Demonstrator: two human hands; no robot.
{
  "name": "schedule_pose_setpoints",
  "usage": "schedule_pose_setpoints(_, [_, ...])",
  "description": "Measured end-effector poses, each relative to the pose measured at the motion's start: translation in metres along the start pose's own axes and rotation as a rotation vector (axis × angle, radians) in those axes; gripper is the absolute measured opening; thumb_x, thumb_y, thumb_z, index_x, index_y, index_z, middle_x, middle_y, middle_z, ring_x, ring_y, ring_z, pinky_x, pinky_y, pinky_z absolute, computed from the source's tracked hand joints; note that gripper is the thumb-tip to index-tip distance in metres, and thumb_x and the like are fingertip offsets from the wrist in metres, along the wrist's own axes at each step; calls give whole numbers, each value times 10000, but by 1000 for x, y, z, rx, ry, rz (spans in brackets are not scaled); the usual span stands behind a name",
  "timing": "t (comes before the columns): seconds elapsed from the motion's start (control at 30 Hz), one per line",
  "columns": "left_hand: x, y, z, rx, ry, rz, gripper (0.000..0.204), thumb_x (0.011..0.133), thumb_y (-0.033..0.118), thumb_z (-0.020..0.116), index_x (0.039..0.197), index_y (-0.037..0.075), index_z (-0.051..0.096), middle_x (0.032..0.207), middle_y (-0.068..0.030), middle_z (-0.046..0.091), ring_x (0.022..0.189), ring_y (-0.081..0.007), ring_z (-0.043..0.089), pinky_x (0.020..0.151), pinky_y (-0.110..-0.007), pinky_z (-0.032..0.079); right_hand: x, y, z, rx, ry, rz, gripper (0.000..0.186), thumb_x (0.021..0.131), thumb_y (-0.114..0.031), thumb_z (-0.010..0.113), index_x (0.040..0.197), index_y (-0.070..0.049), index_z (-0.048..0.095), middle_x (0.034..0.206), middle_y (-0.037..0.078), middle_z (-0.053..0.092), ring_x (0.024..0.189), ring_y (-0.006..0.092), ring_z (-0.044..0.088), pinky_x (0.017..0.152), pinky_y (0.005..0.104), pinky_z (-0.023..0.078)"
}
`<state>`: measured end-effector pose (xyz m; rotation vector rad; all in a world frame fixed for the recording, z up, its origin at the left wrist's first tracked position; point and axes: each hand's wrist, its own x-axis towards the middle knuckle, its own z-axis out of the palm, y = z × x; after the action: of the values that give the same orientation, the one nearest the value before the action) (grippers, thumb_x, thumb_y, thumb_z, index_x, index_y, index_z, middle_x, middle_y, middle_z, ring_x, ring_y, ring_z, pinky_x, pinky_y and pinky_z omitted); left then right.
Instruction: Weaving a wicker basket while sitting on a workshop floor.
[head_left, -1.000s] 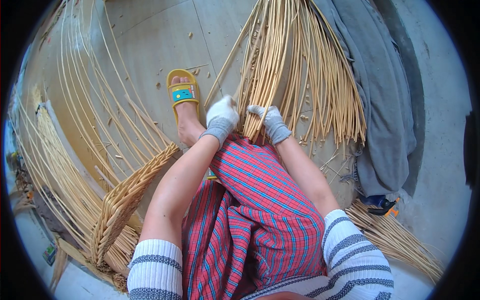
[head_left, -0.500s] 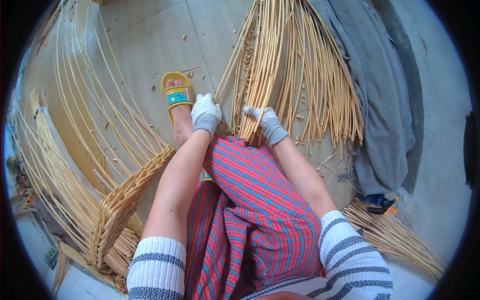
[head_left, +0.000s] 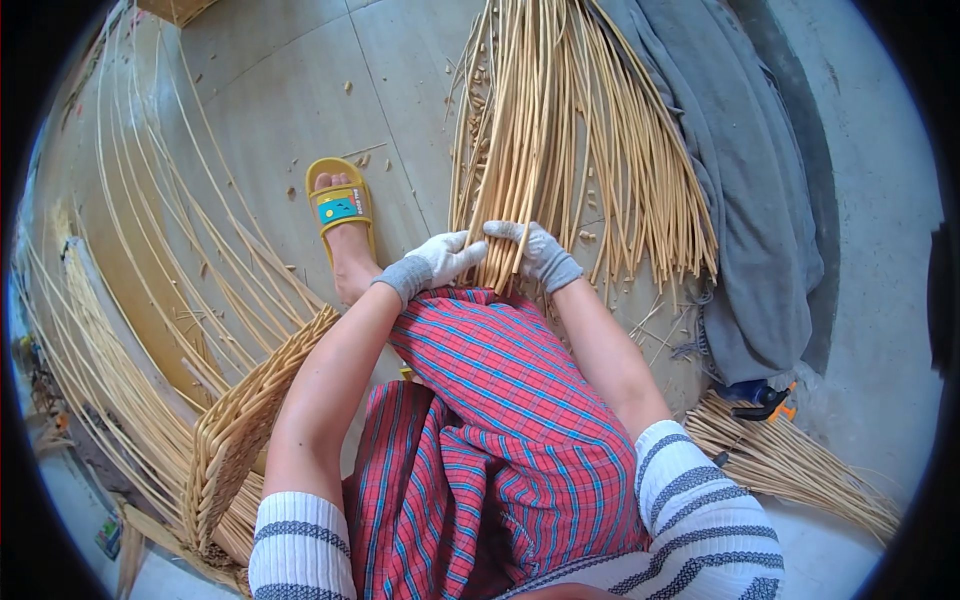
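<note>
Sticks (head_left: 523, 140), long, thin and tan, are held in a bunch by the right hand (head_left: 530, 250), whose gloved fingers are bent over the top near the close end. The left side of the bunch seems to be touched by the left hand (head_left: 438, 260), gloved too, with its thumb pointed at the sticks; whether any stick is gripped there cannot be told, as the fingertips are partly hidden. The bunch is laid straight out ahead of both hands, its long way running from the lap to the top of the view with a small lean to the right. Its near ends are seen just below the hands, by the red checked cloth (head_left: 520, 390) over the lap. The right hand is nearer, being placed on top of the bunch, while the left is set at its side. More loose sticks (head_left: 665, 200) are spread like a fan to the right, beside a grey cloth (head_left: 760, 240). Small bits (head_left: 586, 236) are scattered on the floor (head_left: 410, 60).
</note>
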<state>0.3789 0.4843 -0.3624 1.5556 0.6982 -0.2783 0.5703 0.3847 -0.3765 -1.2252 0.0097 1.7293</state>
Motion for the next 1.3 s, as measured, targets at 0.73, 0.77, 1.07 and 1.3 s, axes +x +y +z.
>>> schedule_pose_setpoints(0.73, [8,95,56,-695,47,18,333,835,158,747,1115,15,635,937,-110,707,815,-240,704,768,-365,584,-90,-44,47,-403,293,-564,993,896,-383,734,1591,-161,60,1377,152,508,1144,263,554,952,366,492])
schedule_pose_setpoints(0.77, [2,106,59,-788,68,65,355,837,161,745,1136,14,621,933,-105,704,810,-238,702,767,-362,584,-93,-45,44,-331,232,-736,961,921,-382,702,1595,-160,54,1471,157,437,1256,272,498,1044,367,442])
schedule_pose_setpoints(1.07, [-12,130,60,-1345,1,0,545,939,455,634,1297,51,556,1107,-131,681,943,-254,690,838,-400,572,-128,-52,34,-518,184,-833,365,1026,-85,486,1384,-43,546,1386,71,581,1325,203,494,1146,312,334])
schedule_pose_setpoints(1.3, [-4,117,52,-1024,-18,23,499,913,399,702,1252,55,574,1048,-101,697,864,-222,705,766,-372,591,-144,-40,70,-1024,583,-1072,412,1021,-175,514,1404,-24,504,1310,243,598,1144,350,633,960,394,500])
